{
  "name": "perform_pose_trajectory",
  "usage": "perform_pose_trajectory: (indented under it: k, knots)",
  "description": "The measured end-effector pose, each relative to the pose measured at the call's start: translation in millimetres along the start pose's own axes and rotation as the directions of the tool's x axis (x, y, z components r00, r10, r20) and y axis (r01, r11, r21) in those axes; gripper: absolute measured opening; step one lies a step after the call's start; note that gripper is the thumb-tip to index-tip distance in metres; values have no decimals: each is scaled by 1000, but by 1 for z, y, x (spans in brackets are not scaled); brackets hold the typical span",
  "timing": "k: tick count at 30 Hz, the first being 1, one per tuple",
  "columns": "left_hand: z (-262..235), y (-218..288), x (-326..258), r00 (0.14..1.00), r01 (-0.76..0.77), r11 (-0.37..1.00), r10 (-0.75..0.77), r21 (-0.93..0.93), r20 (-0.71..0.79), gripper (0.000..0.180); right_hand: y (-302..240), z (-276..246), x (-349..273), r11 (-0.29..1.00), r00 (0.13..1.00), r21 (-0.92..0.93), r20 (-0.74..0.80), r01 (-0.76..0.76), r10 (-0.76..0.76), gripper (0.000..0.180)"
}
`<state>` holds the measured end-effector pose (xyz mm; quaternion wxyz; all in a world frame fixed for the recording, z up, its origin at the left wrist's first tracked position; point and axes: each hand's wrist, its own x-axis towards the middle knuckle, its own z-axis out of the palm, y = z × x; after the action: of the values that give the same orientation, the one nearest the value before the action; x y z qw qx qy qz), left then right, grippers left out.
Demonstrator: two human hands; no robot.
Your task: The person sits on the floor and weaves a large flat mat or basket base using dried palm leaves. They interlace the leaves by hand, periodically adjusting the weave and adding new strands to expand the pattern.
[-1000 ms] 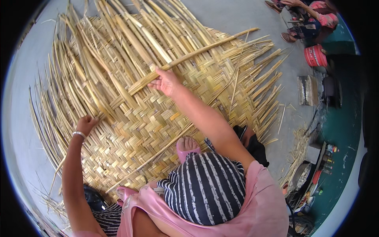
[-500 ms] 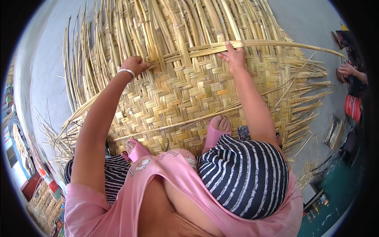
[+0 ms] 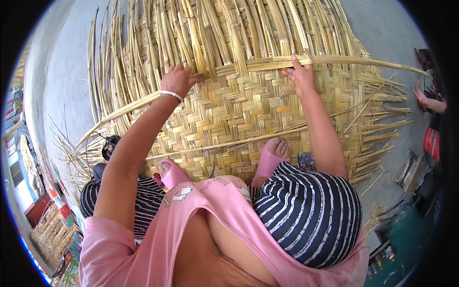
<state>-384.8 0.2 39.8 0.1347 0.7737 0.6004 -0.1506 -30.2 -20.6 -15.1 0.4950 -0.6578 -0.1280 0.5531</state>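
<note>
Right grip (image 3: 300, 77) pinches cane strip (image 3: 344, 60); left grip (image 3: 176, 80) curled, hold unclear; red bucket (image 3: 431, 142) bears illegible marks.

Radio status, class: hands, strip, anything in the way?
Right hand pinching long strip; left hand at woven mat. Strip crosswise. Pink sandals nearby, not blocking.

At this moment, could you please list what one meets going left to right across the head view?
Pale-brown straw pile, person's left hand, person's right hand, rectangular grey-brown block, red round bucket.
</note>
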Motion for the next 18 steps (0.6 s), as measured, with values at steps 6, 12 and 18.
perform_pose_trajectory:
  k: [6,12,18]
  knots:
    - [21,55,-15,957,-182,983,180,12,-228,66,-10,-10,-3,961,972,268,236,-73,9,30]
    - [11,59,4,975,-218,955,223,202,-3,61,-36,-28,8,945,983,327,168,19,-78,22]
    - [-27,80,18,928,-338,903,273,264,255,54,-15,-28,22,993,991,20,-63,120,-119,27]
